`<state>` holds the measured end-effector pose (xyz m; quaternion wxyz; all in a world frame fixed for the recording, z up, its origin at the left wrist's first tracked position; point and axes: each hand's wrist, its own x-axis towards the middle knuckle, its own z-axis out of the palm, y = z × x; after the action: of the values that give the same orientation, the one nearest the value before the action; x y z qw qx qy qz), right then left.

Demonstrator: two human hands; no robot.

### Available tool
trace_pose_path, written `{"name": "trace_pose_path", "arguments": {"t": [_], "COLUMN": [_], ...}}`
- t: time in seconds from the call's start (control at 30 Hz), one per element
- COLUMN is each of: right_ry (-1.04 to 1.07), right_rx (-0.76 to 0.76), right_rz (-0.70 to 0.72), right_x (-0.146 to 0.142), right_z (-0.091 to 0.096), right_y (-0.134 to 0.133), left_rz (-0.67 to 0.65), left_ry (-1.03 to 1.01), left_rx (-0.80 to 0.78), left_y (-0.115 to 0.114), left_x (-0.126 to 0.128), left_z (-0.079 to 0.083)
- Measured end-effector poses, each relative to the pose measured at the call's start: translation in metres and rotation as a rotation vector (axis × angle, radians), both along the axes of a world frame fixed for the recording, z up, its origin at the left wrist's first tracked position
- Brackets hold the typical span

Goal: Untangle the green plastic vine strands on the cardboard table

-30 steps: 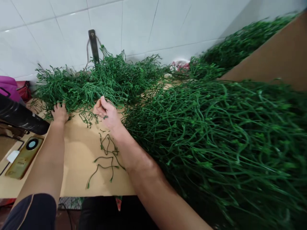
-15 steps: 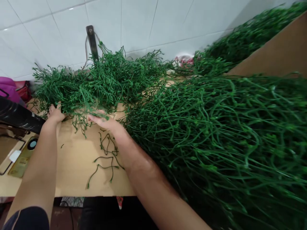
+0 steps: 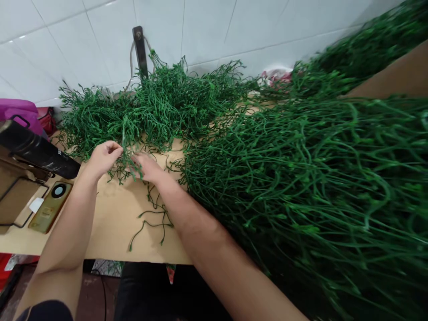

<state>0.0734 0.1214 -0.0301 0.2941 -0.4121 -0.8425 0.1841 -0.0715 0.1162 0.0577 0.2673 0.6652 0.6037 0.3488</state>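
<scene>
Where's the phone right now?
In the head view, the phone lies at the left on the tan tabletop, beside the left forearm and nearer the viewer than the black cylinder.

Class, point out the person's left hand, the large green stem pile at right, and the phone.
Left hand (image 3: 103, 158): head view, on the back of the hand.
Large green stem pile (image 3: 307, 183): head view, mid-pile.
Phone (image 3: 51, 207): head view, middle of its back.

Nothing legible: only tiny, blurred white lettering (image 3: 61, 153) on the black cylinder (image 3: 37, 149)
</scene>
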Motion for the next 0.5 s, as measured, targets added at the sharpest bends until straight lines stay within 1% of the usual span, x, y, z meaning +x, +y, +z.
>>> {"name": "trace_pose_path", "arguments": {"t": [0.07, 0.17, 0.23, 0.27, 0.33, 0.37, 0.43, 0.5], "right_ry": [0.051, 0.172, 0.217, 0.246, 0.358, 0.453, 0.715, 1.038], "right_rx": [-0.066, -0.075, -0.091, -0.108, -0.162, -0.209, -0.37, -0.576], "right_rz": [-0.045, -0.095, -0.065, -0.042, -0.007, -0.003, -0.026, -0.055], "right_x": [0.001, 0.0, -0.004, -0.006, -0.01, -0.011, -0.01, -0.004], "right_z": [0.004, 0.009, 0.009, 0.008, 0.005, 0.003, 0.002, 0.004], "right_y": [-0.002, -0.006, -0.007, -0.006, -0.001, 0.003, 0.01, 0.016], "left_rz": [0.05, 0.083, 0.072, 0.042, -0.082, -0.173, -0.342, -0.459], "left_ry": [-0.21, -0.541, -0.645, -0.648, -0.536, -0.41, -0.058, 0.278], "left_rx": [0.05, 0.137, 0.197, 0.224, 0.231, 0.203, 0.095, -0.016], "left_y": [0.004, 0.005, 0.001, -0.004, -0.015, -0.021, -0.035, -0.049], "left_x": [-0.011, -0.023, -0.024, -0.023, -0.017, -0.014, -0.009, -0.007], "left_z": [0.008, 0.032, 0.05, 0.057, 0.066, 0.066, 0.06, 0.048]}}
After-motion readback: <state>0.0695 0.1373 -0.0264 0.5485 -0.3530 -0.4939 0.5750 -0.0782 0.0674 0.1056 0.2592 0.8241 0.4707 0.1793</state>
